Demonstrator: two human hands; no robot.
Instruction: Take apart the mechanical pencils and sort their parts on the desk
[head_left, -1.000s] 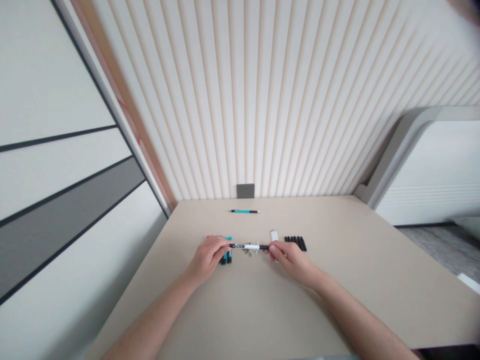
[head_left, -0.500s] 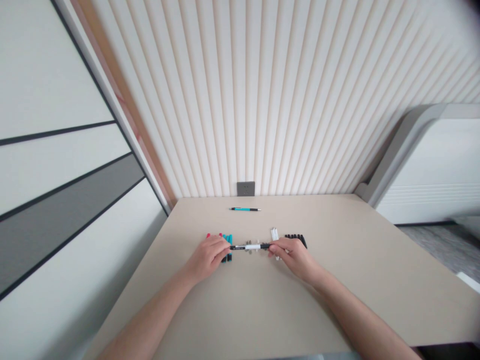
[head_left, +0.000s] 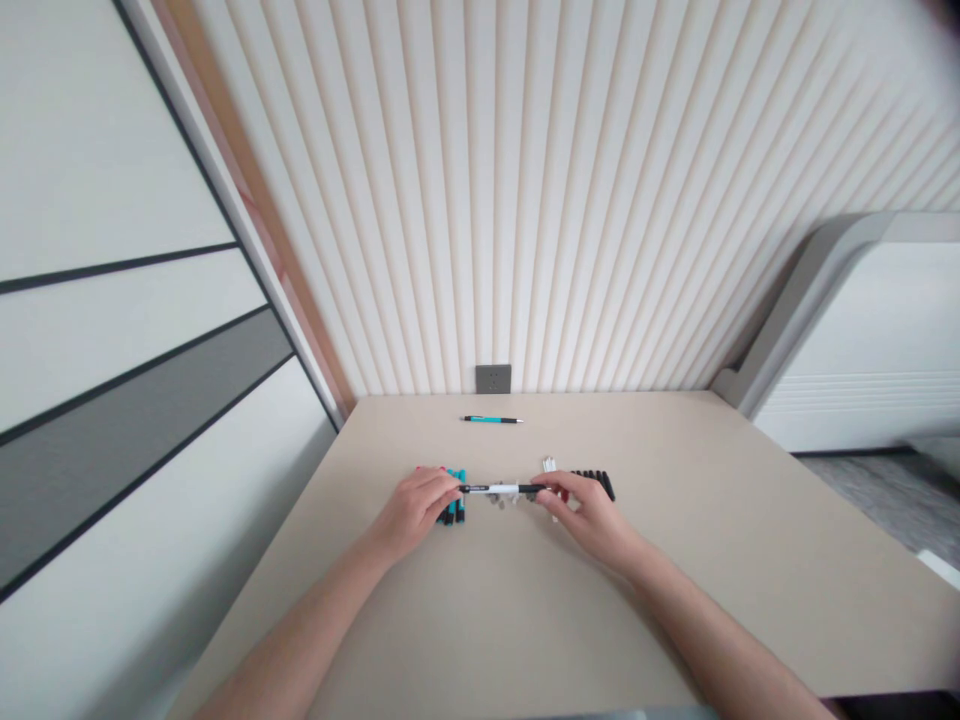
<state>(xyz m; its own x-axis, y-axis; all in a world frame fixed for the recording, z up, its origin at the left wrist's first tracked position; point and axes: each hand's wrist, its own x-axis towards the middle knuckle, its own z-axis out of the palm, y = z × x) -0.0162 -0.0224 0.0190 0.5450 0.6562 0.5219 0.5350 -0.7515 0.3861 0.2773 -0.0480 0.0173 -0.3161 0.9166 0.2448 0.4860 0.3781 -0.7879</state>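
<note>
A black-and-white pen (head_left: 502, 489) is held level between both hands over the middle of the table. My left hand (head_left: 418, 505) pinches its left end, and my right hand (head_left: 581, 500) grips its right end with thumb and fingers. Small grey and clear pieces (head_left: 501, 501) lie just beneath the pen. Beside the left fingers are teal-and-black barrels (head_left: 460, 498), with some red tips partly hidden behind that hand. White thin sticks (head_left: 550, 464) and a row of several black parts (head_left: 600, 480) lie behind the right hand.
A teal-and-black pen (head_left: 492, 420) lies farther back on the beige table (head_left: 480, 620). Behind it, a dark socket (head_left: 493, 379) is set in the ribbed wall. A white panelled cabinet stands on the left, and a pale headboard (head_left: 870, 340) on the right.
The held pen has risen slightly, and its black right part shows more. My right fingers have shifted a little along that end. The view has moved slightly.
</note>
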